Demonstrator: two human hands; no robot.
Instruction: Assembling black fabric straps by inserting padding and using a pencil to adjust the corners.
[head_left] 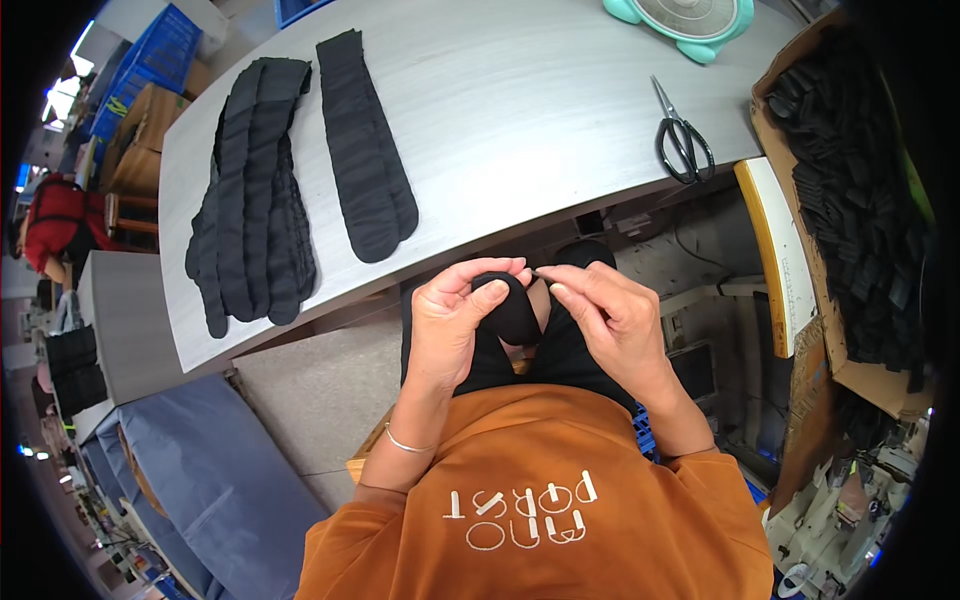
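The cloth (512, 312) is a small black piece, held above the lap, just off the near edge of the tabletop (500, 110); it is curved over the left fingers and hangs down a little toward the knees. The left hand (450, 315) pinches it at its upper side, with the thumb pressed on the front; the right hand (615, 310) has index finger and thumb close together at the right edge of the cloth; whether they pinch it, I cannot tell.

By my judgement, this cloth is light, soft and limp, not fragile, and not much slippery; it should be taken near the edge, between thumb and index finger, while the other hand keeps it spread; if held only at one end, it would probably fold.

Beyond the hands, on the tabletop, lie a pair of black strips (365, 150) and, to their left, a pile of similar strips (255, 190); scissors (683, 147) lie near the right edge; a teal fan (700, 48) stands farther back; a box (880, 390) of black pieces (850, 190) is at the right.
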